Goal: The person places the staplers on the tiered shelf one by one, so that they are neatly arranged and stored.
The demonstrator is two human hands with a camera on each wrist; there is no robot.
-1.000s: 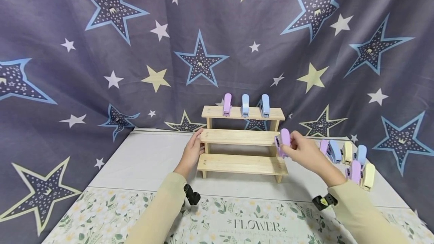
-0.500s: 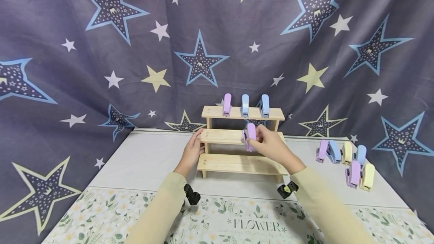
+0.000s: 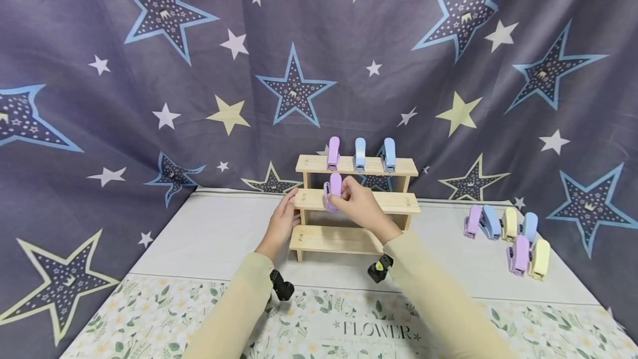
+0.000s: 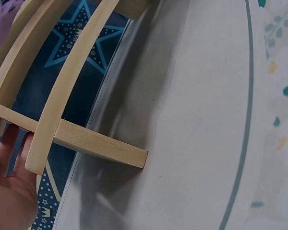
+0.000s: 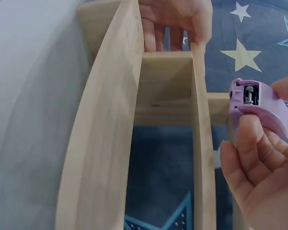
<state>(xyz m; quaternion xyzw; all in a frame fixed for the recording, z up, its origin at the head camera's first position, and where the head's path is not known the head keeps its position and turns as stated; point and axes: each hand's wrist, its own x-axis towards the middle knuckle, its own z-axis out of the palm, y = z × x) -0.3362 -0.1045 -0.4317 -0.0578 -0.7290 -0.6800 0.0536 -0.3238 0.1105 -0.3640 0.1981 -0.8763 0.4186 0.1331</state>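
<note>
A three-tier wooden display rack (image 3: 394,201) stands on the table. My left hand (image 3: 281,225) grips the left end of its middle board; in the left wrist view its fingers (image 4: 8,146) reach behind the side support. My right hand (image 3: 364,209) pinches a small purple stapler (image 3: 334,188) between thumb and fingers, upright at the left part of the middle tier. In the right wrist view the metal end of this stapler (image 5: 251,95) shows. Whether its base touches the board I cannot tell. On the top tier stand a purple stapler (image 3: 333,154) and two blue staplers (image 3: 360,155).
Several purple, blue and cream staplers (image 3: 509,224) stand grouped on the table right of the rack. A flowered mat (image 3: 149,314) lettered FLOWER covers the near side. Behind the rack hangs a dark star-patterned cloth (image 3: 209,71).
My right hand has carried the purple stapler leftward along the middle tier, from its right end to its left part. The left hand has stayed on the rack.
</note>
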